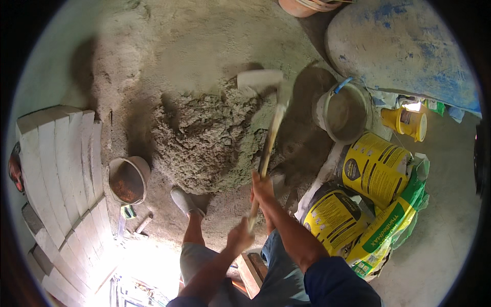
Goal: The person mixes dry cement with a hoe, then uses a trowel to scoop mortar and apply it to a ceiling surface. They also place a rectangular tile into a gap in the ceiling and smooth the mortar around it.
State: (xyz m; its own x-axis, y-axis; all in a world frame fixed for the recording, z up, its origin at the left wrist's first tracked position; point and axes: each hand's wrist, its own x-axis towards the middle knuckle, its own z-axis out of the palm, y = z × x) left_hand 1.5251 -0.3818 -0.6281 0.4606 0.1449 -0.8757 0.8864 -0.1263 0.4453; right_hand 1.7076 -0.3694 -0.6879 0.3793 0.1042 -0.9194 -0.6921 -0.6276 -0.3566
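Both my hands grip the wooden handle of a hoe [270, 138]. My left hand [240, 237] is closed round the handle's near end. Farther up the handle, my right hand [262, 189] is wrapped round it. The wide, pale hoe blade [260, 78] is at the far right edge of a heap of wet grey mortar [204, 140]; I cannot tell whether it touches the heap. Lumpy and rough, the heap spreads over the ground in front of my feet. My left shoe [185, 201] stands at its near edge.
A bucket [146, 169] stands left of the heap, near a handsaw [123, 222]. Pale blocks [61, 169] are stacked at the left. To the right are a large grey bucket [321, 110], a yellow pail [423, 127], yellow-and-black bags [376, 163] and a blue-stained drum [399, 46].
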